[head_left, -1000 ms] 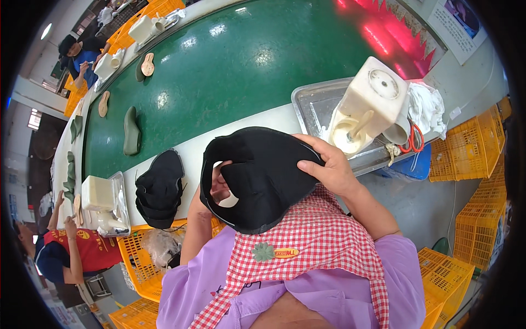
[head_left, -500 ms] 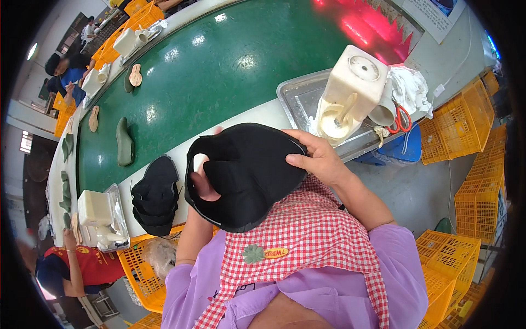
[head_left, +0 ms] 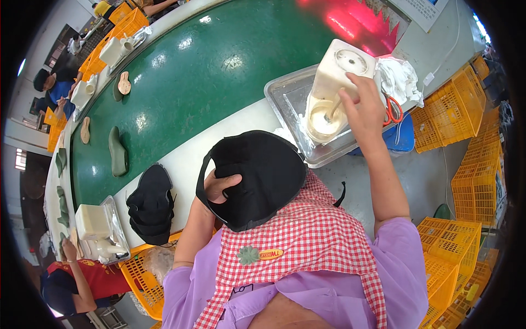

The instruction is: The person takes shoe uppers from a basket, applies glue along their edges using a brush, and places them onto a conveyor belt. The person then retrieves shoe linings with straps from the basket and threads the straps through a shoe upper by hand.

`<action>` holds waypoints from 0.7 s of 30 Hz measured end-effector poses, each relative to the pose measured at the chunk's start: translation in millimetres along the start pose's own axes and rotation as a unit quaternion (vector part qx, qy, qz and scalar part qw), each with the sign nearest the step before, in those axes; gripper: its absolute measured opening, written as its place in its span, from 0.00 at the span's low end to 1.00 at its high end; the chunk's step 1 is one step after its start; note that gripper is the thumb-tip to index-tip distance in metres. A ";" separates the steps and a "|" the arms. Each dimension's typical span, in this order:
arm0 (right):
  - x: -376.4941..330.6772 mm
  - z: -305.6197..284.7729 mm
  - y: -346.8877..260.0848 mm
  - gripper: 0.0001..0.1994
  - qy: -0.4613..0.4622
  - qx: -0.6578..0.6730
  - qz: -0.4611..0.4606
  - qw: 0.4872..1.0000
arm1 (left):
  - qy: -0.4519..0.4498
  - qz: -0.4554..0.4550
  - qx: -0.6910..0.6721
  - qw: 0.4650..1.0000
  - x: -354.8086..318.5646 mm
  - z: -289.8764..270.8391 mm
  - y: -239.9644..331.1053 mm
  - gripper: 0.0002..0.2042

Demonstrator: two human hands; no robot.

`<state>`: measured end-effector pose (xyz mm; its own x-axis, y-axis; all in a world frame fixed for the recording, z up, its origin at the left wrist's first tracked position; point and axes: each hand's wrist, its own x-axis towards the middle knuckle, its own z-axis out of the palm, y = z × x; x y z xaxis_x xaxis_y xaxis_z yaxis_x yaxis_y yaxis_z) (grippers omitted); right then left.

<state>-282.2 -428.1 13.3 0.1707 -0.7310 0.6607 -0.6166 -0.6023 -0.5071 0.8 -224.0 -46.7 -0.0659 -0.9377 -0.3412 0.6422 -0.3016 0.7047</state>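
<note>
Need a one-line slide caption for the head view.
Left hand holds black shoe upper; right hand reaches into glue pot.

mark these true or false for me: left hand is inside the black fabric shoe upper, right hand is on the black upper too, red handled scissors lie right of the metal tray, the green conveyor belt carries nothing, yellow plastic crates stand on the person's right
1. The left hand is tucked into the black fabric shoe upper. True.
2. The right hand rests on the black upper as well. False: it is up at the cream plastic glue container in the metal tray.
3. Red-handled scissors lie at the tray's right side. True.
4. The green conveyor belt carries nothing. False: a dark green sole and tan insoles lie on it.
5. Yellow plastic crates stand to the person's right. True.
</note>
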 end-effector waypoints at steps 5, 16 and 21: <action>-10.9 21.5 19.2 0.09 -0.106 0.027 0.039 0.993 | 0.026 -0.013 -0.026 0.999 8.8 7.1 1.5 0.30; -44.2 8.5 19.4 0.07 -0.196 -0.023 0.034 0.980 | 0.004 -0.097 -0.064 0.993 28.1 39.0 3.6 0.32; -34.5 -7.9 16.0 0.08 -0.171 0.113 0.126 0.971 | -0.012 -0.102 -0.024 0.994 38.0 54.5 15.3 0.35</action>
<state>-304.1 -410.0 -13.2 0.3050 -0.9045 0.2979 -0.4933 -0.4177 -0.7630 -33.5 -273.7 -15.0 -0.2156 -0.8620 -0.4588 0.6495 -0.4774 0.5918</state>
